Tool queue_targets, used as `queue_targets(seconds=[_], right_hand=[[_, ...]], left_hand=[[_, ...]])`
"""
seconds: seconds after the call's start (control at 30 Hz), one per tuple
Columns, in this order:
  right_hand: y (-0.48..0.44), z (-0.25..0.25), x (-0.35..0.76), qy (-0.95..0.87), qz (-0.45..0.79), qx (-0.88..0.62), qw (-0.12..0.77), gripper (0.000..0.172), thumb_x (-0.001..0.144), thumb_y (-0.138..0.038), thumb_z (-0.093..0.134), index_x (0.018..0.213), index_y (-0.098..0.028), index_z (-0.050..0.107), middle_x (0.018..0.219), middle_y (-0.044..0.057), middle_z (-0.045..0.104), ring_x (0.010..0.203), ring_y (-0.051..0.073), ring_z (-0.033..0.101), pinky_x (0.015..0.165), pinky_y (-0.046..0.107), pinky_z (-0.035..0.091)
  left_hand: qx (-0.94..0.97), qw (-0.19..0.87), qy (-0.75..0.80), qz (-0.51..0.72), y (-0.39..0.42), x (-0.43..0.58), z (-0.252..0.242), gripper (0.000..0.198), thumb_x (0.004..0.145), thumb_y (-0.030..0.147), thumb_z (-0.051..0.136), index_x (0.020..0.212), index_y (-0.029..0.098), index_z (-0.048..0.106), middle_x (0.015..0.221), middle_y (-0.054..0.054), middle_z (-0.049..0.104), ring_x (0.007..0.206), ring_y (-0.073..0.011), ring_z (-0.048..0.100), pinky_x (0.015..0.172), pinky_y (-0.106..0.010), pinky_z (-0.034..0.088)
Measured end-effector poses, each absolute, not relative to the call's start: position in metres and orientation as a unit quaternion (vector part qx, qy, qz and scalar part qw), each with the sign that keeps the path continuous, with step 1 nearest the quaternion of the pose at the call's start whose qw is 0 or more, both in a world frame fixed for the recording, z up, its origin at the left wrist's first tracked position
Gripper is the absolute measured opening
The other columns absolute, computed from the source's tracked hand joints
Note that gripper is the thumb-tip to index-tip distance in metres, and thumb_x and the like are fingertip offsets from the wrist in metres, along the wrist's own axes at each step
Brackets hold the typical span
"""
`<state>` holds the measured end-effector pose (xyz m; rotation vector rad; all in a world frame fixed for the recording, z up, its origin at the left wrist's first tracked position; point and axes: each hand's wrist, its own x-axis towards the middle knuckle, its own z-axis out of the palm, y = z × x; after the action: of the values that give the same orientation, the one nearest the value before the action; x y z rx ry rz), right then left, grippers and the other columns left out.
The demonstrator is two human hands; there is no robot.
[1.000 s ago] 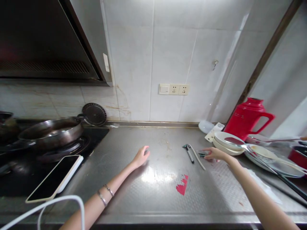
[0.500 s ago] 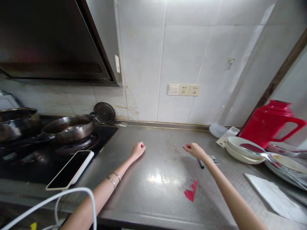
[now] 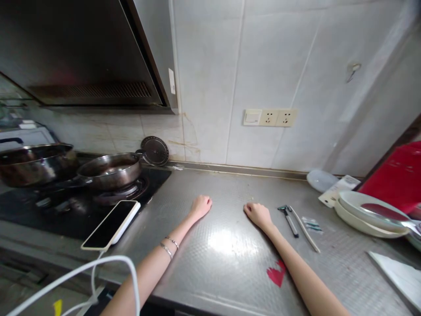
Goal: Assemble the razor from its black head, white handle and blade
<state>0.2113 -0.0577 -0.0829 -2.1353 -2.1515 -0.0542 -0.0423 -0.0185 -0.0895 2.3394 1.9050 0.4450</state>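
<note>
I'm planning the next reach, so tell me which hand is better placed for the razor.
Likely the right hand: it rests on the counter near the razor, nothing visible in it. The left hand lies farther off, with the right hand between it and the razor.

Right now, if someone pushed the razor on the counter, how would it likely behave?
The razor would probably slide or pivot rather than roll, since its head sits crosswise to the handle. It looks light, being so slim. Pushed sideways, it might bump the curved white stick close beside it.
</note>
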Motion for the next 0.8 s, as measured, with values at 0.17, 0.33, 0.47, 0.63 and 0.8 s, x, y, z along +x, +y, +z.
queue_targets(seconds=[0.17, 0.33, 0.47, 0.63, 0.8], right_hand=[[-0.0578, -0.0821, 0.2113, -0.705, -0.013, -0.707, 0.057, 0.043, 0.089, -0.038, 0.028, 0.084, -0.019, 0.067, 0.085, 0.011, 0.069, 0.081, 0.021, 0.064, 0.062, 0.025, 0.038], [-0.0596, -0.0811, 0.2112, -0.702, -0.005, -0.71, 0.057, 0.042, 0.089, -0.037, 0.029, 0.085, -0.019, 0.066, 0.086, 0.011, 0.068, 0.081, 0.02, 0.063, 0.063, 0.024, 0.038], [-0.0608, -0.0809, 0.2112, -0.701, -0.006, -0.711, 0.058, 0.042, 0.09, -0.037, 0.03, 0.085, -0.018, 0.066, 0.086, 0.011, 0.068, 0.082, 0.019, 0.063, 0.063, 0.024, 0.037], [-0.0603, -0.0823, 0.2121, -0.702, -0.012, -0.71, 0.061, 0.041, 0.089, -0.037, 0.03, 0.083, -0.018, 0.066, 0.085, 0.011, 0.068, 0.08, 0.019, 0.063, 0.062, 0.023, 0.036], [-0.0597, -0.0841, 0.2133, -0.706, -0.015, -0.705, 0.067, 0.042, 0.089, -0.037, 0.029, 0.082, -0.019, 0.066, 0.084, 0.01, 0.068, 0.079, 0.019, 0.063, 0.061, 0.023, 0.036]], left_hand=[[0.77, 0.036, 0.624, 0.129, -0.018, -0.0425, -0.0887, 0.033, 0.086, 0.029, 0.036, 0.086, 0.017, 0.066, 0.089, -0.01, 0.066, 0.086, -0.0183, 0.06, 0.072, -0.026, 0.039], [0.774, 0.028, 0.617, 0.135, -0.0166, -0.0446, -0.0898, 0.03, 0.085, 0.028, 0.037, 0.083, 0.017, 0.066, 0.085, -0.009, 0.066, 0.082, -0.0181, 0.06, 0.067, -0.025, 0.038], [0.778, 0.031, 0.61, 0.148, -0.0154, -0.0463, -0.0916, 0.029, 0.084, 0.028, 0.039, 0.08, 0.017, 0.065, 0.082, -0.008, 0.066, 0.079, -0.0176, 0.059, 0.066, -0.025, 0.036], [0.779, 0.035, 0.607, 0.156, -0.014, -0.047, -0.0928, 0.029, 0.084, 0.028, 0.039, 0.077, 0.017, 0.066, 0.081, -0.008, 0.066, 0.078, -0.0171, 0.058, 0.066, -0.025, 0.035], [0.776, 0.035, 0.61, 0.155, -0.0125, -0.0478, -0.0935, 0.029, 0.083, 0.029, 0.04, 0.076, 0.017, 0.066, 0.079, -0.008, 0.066, 0.075, -0.0166, 0.058, 0.063, -0.024, 0.034]])
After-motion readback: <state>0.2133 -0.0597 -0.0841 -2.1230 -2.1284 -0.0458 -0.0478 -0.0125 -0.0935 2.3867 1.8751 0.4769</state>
